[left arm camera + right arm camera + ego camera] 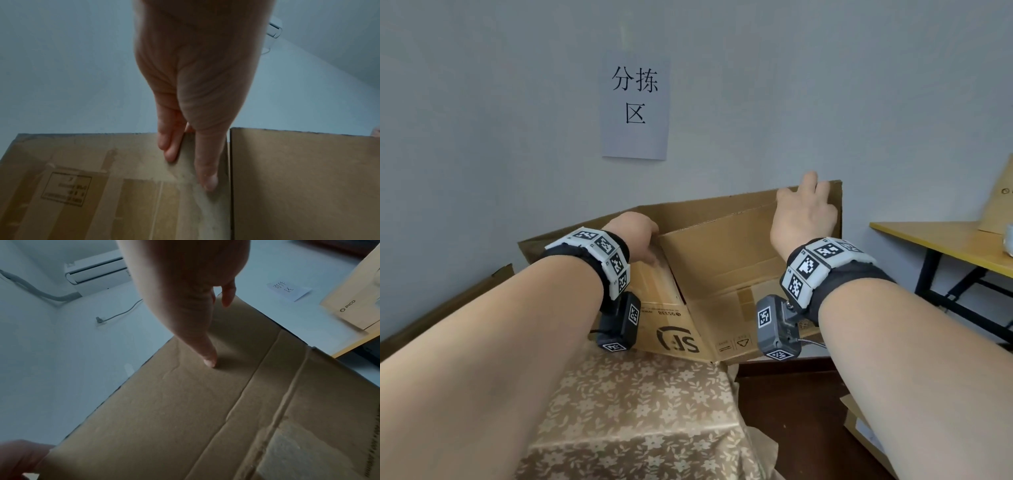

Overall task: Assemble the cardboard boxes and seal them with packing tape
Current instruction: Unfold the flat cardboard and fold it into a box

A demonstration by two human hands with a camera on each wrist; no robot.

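Corrugated SF cardboard box (722,274) lying on floral-clothed table (640,411), pale wall behind.
Left hand (635,236) is pinching a flap edge; right hand (803,212) is gripping the far flap.

Soft even daylight; dim wrist views

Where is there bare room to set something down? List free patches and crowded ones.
Free: the flowered cloth in front of the box, between the forearms; the left corner of the yellow table. Crowded: the cloth's far end, where the box stands with the left hand and right hand holding its panels.
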